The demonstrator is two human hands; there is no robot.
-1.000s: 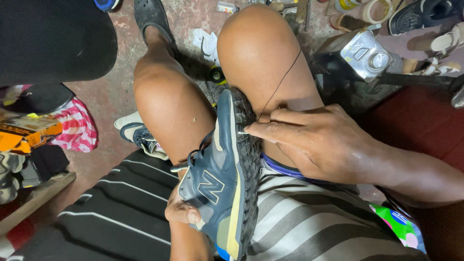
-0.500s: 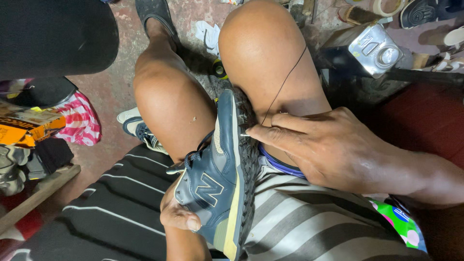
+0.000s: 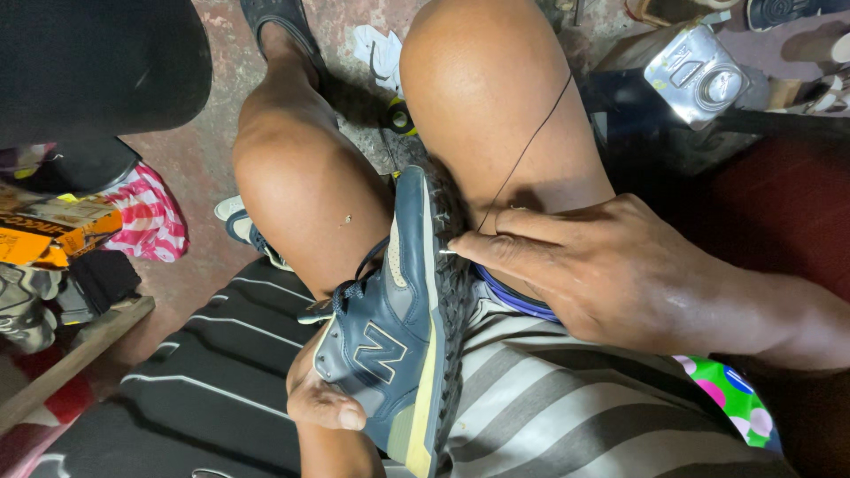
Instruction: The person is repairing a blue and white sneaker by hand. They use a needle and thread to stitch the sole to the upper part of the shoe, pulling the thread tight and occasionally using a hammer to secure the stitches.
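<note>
A navy blue sneaker (image 3: 390, 327) with a pale yellow midsole and black treaded sole lies on its side between my bare knees. My left hand (image 3: 320, 403) grips it from below at the heel end, thumb showing. My right hand (image 3: 611, 270) rests on my right thigh, its fingertips pinching a thin needle (image 3: 448, 251) against the edge of the sole. A dark thread (image 3: 524, 150) runs from those fingers up across my right knee.
A second blue sneaker (image 3: 243, 228) lies on the floor under my left leg. A metal can (image 3: 699, 71) and loose footwear sit at the top right. A pink striped cloth (image 3: 146, 217), an orange box (image 3: 49, 232) and a wooden plank (image 3: 75, 358) are at the left.
The view has shifted closer. My right hand's fingertips have settled on the sole edge with the needle, and the thread has drawn tighter over the knee.
</note>
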